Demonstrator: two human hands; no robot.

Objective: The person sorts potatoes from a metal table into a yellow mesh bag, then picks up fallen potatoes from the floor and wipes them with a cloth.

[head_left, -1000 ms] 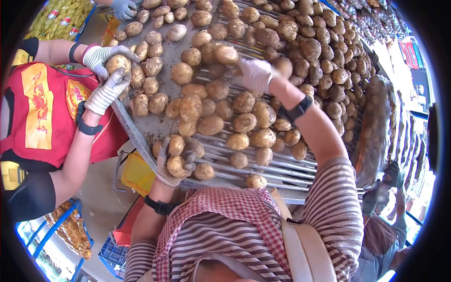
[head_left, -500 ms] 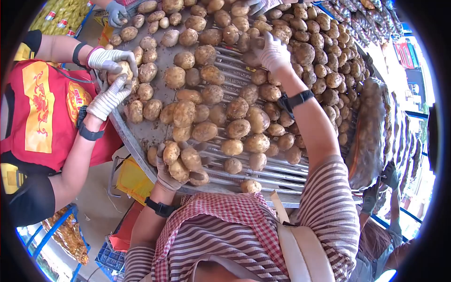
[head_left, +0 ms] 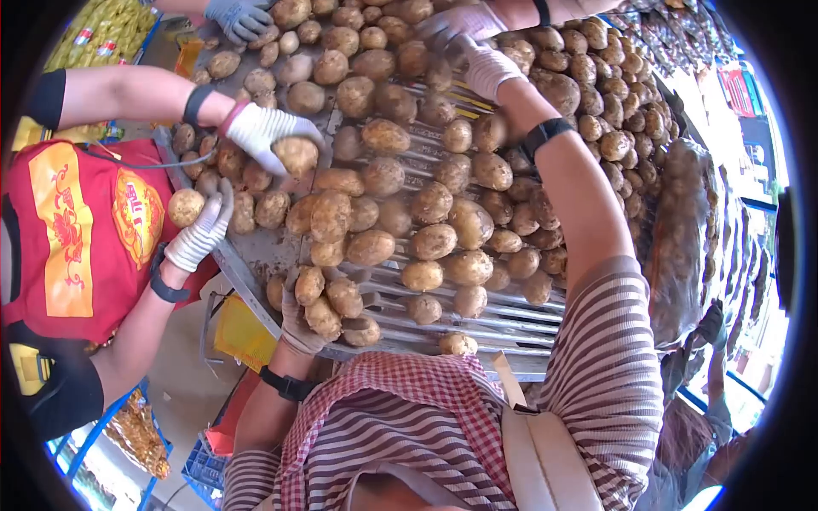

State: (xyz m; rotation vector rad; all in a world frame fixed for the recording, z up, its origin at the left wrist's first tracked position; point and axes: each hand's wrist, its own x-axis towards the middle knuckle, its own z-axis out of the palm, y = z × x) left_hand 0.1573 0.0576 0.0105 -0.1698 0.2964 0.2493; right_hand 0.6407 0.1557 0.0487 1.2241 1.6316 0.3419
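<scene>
My left hand point(head_left: 300, 324), in a pale glove, is curled against a small heap of potatoes at the table's near edge. A brown potato point(head_left: 322, 318) lies in its grasp with several others, and grey fingertips show on their far side. Stretched across the sorting table, my right hand point(head_left: 490, 72) is gloved too and somewhat blurred. Its fingers are extended among the far potatoes, right by a co-worker's gloved hand point(head_left: 460, 25). Loose potatoes point(head_left: 434, 241) cover the metal bars point(head_left: 511, 322) between my hands.
At the left, a co-worker in a red apron point(head_left: 94, 230) holds a potato in each gloved hand. Another blue-grey glove point(head_left: 239, 19) reaches in at the top. A full bag point(head_left: 679, 238) stands on the right; a yellow crate point(head_left: 247, 330) is below the table edge.
My right hand has moved slightly farther away, close to the co-worker's hand. My left hand stays with its potatoes. The left co-worker's hands have separated, one reaching over the table with a potato.
</scene>
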